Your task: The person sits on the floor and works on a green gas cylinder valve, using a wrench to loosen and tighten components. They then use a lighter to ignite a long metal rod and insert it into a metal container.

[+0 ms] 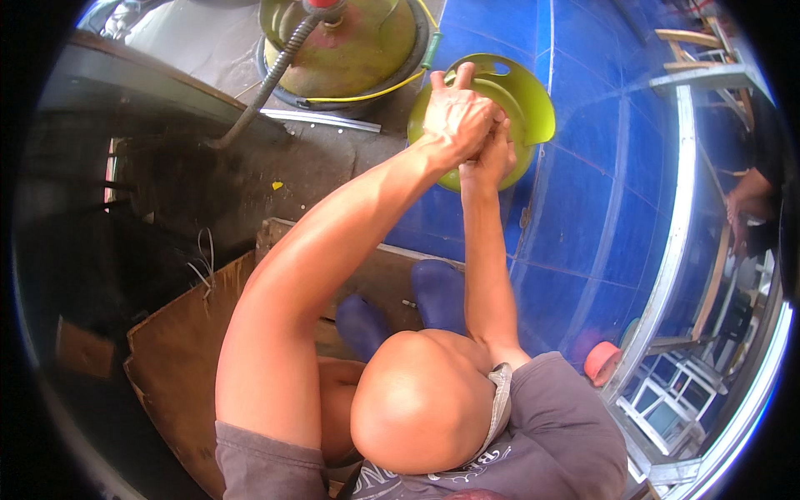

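Observation:
A light green gas cylinder [535, 104] stands upright in front of me, with a flared collar and a handle slot at its far side. Over its top, my left hand [460, 123] is bent down, two fingers stuck out and the rest curled inward. My right hand [493, 157] meets it from the near side, its fingers closed. Both hands are pressed together above the middle of the cylinder, and what they grip between them is hidden.
Beyond my left hand stands a second, olive green gas cylinder [358, 58] with a ribbed hose [279, 68]. A wooden board [187, 367] lies lower left. Blue flooring [583, 217], a metal frame [679, 192] and a pink roll [602, 363] are on the right, with another person's hand [744, 200].

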`<move>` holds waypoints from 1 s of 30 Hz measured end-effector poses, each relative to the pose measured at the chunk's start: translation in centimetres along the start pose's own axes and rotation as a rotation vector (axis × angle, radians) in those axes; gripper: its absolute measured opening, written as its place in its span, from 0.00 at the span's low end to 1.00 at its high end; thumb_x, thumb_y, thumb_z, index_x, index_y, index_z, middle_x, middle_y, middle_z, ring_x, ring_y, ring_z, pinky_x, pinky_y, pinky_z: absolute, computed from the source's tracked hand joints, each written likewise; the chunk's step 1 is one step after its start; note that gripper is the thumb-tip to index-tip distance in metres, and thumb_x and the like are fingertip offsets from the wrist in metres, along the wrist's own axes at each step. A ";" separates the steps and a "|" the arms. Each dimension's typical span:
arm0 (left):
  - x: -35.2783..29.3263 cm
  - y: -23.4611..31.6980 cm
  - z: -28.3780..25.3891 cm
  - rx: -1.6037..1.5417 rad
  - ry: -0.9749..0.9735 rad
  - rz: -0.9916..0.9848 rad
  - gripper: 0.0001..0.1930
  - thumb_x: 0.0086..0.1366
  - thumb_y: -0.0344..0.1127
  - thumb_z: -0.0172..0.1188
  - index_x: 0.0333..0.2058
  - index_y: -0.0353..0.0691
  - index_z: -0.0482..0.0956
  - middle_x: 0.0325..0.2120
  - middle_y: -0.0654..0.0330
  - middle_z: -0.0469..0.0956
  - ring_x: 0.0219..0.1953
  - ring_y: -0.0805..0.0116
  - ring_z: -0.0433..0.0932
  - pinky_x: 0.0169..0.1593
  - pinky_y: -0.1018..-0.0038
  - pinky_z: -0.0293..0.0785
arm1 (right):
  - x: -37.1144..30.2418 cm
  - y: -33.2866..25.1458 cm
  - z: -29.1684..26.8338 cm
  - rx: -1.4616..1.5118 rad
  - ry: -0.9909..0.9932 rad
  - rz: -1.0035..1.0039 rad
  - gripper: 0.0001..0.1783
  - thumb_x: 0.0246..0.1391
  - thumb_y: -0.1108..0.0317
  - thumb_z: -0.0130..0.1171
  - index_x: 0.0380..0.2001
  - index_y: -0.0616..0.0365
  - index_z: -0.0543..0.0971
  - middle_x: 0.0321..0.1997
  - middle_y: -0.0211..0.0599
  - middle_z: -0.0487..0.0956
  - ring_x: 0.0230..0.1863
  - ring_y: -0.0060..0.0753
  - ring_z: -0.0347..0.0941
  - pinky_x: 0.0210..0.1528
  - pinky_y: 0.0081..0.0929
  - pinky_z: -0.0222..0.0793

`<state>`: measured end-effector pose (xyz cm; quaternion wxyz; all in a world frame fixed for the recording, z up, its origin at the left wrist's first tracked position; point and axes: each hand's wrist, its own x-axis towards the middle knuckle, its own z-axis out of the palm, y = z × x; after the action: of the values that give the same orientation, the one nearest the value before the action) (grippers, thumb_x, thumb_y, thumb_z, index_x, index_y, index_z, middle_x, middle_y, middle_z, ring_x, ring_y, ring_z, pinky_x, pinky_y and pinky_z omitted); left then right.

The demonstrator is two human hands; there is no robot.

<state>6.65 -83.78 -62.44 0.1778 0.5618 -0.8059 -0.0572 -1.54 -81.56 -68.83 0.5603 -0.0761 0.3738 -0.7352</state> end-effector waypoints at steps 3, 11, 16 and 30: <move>0.1 -0.1 -0.3 -0.061 -0.023 -0.010 0.10 0.60 0.50 0.59 0.30 0.61 0.88 0.28 0.68 0.85 0.59 0.59 0.64 0.52 0.49 0.57 | -0.1 0.6 -0.2 -0.344 0.083 -0.293 0.14 0.69 0.63 0.52 0.45 0.65 0.73 0.38 0.40 0.81 0.35 0.27 0.79 0.36 0.25 0.77; 0.4 0.2 -1.1 0.005 -0.145 -0.029 0.12 0.65 0.50 0.53 0.37 0.59 0.86 0.31 0.70 0.85 0.63 0.57 0.61 0.54 0.45 0.56 | -0.1 0.2 -0.6 -0.602 0.001 -0.490 0.14 0.68 0.63 0.53 0.43 0.66 0.70 0.41 0.44 0.81 0.37 0.27 0.78 0.40 0.24 0.77; 0.4 0.2 -0.9 0.036 -0.123 -0.007 0.12 0.64 0.46 0.54 0.31 0.51 0.85 0.31 0.65 0.85 0.63 0.56 0.61 0.52 0.42 0.58 | 0.3 -0.1 -0.3 -0.519 0.008 -0.355 0.14 0.69 0.63 0.51 0.43 0.66 0.71 0.43 0.45 0.80 0.41 0.29 0.78 0.41 0.28 0.78; 0.1 0.1 -0.7 -0.025 -0.033 -0.009 0.08 0.58 0.44 0.60 0.31 0.56 0.87 0.28 0.67 0.84 0.60 0.57 0.65 0.54 0.47 0.57 | 1.7 -3.3 -1.3 -0.516 -0.144 0.054 0.16 0.69 0.56 0.49 0.44 0.59 0.72 0.31 0.32 0.78 0.25 0.21 0.74 0.24 0.18 0.67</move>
<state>6.73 -83.74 -61.75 0.1713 0.5621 -0.8054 -0.0774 -5.42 -82.16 -68.22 0.5667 -0.2587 0.5101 -0.5931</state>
